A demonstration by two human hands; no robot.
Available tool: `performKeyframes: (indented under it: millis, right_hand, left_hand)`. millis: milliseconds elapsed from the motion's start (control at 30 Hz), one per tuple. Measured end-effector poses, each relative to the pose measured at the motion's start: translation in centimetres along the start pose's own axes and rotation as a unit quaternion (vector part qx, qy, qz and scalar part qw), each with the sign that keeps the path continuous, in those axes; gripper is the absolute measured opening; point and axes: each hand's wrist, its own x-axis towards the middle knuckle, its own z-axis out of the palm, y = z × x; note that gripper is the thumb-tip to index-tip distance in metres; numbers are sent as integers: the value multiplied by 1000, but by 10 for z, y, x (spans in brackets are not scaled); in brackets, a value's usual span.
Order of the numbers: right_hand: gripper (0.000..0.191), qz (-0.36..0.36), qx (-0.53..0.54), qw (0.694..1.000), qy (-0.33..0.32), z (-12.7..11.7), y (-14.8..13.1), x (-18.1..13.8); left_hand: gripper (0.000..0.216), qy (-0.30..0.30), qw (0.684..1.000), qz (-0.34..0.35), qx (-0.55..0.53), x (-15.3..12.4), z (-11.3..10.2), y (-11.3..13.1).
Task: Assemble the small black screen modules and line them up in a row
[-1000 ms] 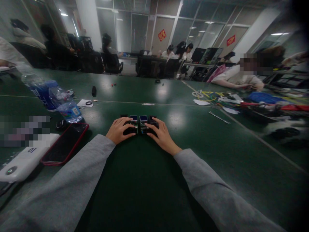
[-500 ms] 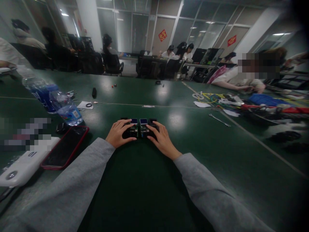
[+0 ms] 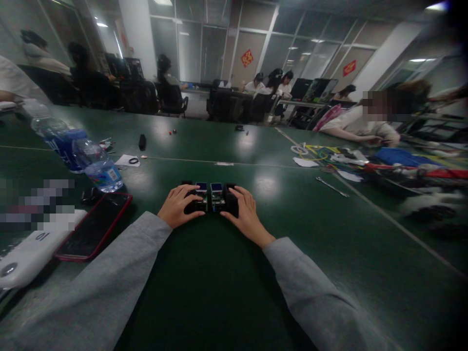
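Two small electronic devices with dark screens and bare circuit boards lie side by side on the green table, a narrow gap between them. My left hand (image 3: 178, 207) is curled around the left device (image 3: 201, 199), thumb at the near edge and index finger by its screen. Around the right device (image 3: 217, 196) curls my right hand (image 3: 246, 214), its thumb at the near edge and its fingers over the black housing on the right side. Both screens face up toward me. My fingers hide the outer parts of the devices.
To the left are a red-edged phone (image 3: 95, 228), a white power-bank-like device (image 3: 38, 251) and two water bottles (image 3: 104, 173). A wrench (image 3: 332, 186) lies to the right, near a pile of cables (image 3: 318, 151). Across the table at right sits a person (image 3: 360, 127).
The right index finger has drawn back from the right screen toward the black housing. Both devices sit slightly lower in view, with the gap between them still there.
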Motion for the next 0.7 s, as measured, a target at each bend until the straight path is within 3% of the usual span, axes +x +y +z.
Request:
performKeyframes:
  millis: [167, 400, 700]
  right_hand:
    - [73, 23, -4, 1000, 17, 3, 4, -1]
    - [50, -41, -69, 996, -29, 0, -3, -4]
    - [32, -49, -79, 996, -12, 0, -4, -4]
  left_hand:
    - [26, 30, 999, -33, -11, 0, 0, 0]
    - [38, 18, 1000, -5, 5, -3, 0, 1]
    - [33, 18, 1000, 5, 9, -4, 2, -1]
